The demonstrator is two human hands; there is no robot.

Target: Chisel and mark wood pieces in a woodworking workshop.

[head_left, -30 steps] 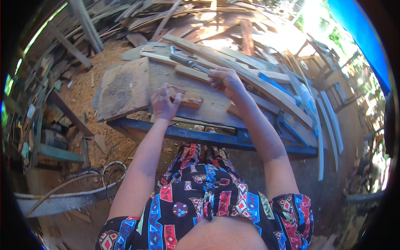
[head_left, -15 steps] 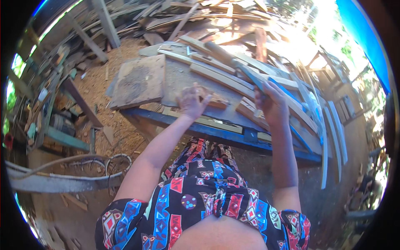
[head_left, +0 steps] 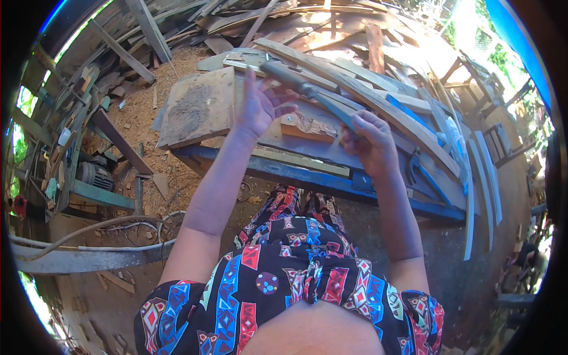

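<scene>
My right hand (head_left: 370, 139) grips the narrower end of a long dark tool (head_left: 316, 94), whose thicker rounded end points up and left. My left hand (head_left: 260, 103) is raised with fingers spread, near that thick end; whether a fingertip touches it I cannot tell. Below the tool a rough short wooden block (head_left: 307, 128) lies on the blue-framed workbench (head_left: 260, 168). A square weathered board (head_left: 195, 106) rests at the bench's left, and several long wooden strips (head_left: 396, 118) lie across its back and right.
Scrap timber (head_left: 313, 23) is heaped behind the bench. On the left are sawdust (head_left: 160, 94), a green-framed stand (head_left: 97, 189) with a motor (head_left: 94, 176), and cables (head_left: 118, 222) over a grey beam. Pale strips (head_left: 488, 183) lean at the right, near a blue sheet (head_left: 520, 41).
My left hand has lifted off the wooden block and spread its fingers. My right hand has moved right and down since a second ago, still holding the tool, which has shifted with it.
</scene>
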